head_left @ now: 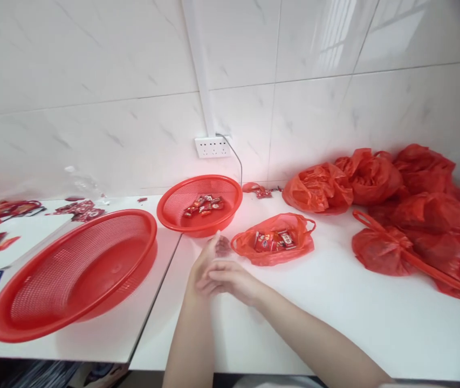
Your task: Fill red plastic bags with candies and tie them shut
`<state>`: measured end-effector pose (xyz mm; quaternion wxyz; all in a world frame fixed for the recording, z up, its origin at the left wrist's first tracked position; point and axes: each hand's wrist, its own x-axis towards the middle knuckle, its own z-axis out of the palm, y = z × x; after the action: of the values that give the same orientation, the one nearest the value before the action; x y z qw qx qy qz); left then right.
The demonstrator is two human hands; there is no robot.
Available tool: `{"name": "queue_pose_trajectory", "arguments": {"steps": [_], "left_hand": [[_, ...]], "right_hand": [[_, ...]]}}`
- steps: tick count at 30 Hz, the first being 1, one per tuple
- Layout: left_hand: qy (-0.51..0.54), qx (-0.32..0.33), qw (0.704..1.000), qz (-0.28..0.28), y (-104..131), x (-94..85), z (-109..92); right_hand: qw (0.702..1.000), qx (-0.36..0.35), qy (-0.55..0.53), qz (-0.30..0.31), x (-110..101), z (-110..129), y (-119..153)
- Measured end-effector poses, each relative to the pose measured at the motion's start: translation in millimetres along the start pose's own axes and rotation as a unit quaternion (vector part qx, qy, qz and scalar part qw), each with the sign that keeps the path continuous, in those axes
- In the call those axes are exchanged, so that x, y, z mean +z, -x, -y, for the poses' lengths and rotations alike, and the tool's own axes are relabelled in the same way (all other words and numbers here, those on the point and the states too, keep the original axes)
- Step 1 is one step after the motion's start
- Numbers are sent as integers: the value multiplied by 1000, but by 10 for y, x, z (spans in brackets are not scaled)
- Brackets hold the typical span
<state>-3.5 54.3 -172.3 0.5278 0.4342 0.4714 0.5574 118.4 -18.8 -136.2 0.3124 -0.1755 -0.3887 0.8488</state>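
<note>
The open red plastic bag lies on the white table, just beyond and to the right of the hands, mouth upward, small wrapped packets visible inside. The left hand, fingers blurred, is nearer, just beside the bag's left end; contact is not confirmed. The right hand crosses in front of the left wrist, fingers loosely bent. Whether either hand grips anything cannot be told. The bag's long axis runs left to right, the right end slightly farther off, its handle loop pointing right. A red mesh basket stands beyond the hands, left of the bag.
</note>
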Motion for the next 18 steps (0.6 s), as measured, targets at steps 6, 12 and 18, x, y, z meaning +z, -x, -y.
{"name": "queue_pose_trajectory", "arguments": {"steps": [6,12,18], "left_hand": [[-143,-93,977,129,-84,-34,-19],[-104,-94,989,46,-193,-94,101],[-117,-120,985,50,-223,-88,84]], "right_hand": [[901,-216,105,-361,-747,325,692],[771,-250,277,-516,-1171,549,1024],[695,-192,344,-602,-1543,665,1128]]}}
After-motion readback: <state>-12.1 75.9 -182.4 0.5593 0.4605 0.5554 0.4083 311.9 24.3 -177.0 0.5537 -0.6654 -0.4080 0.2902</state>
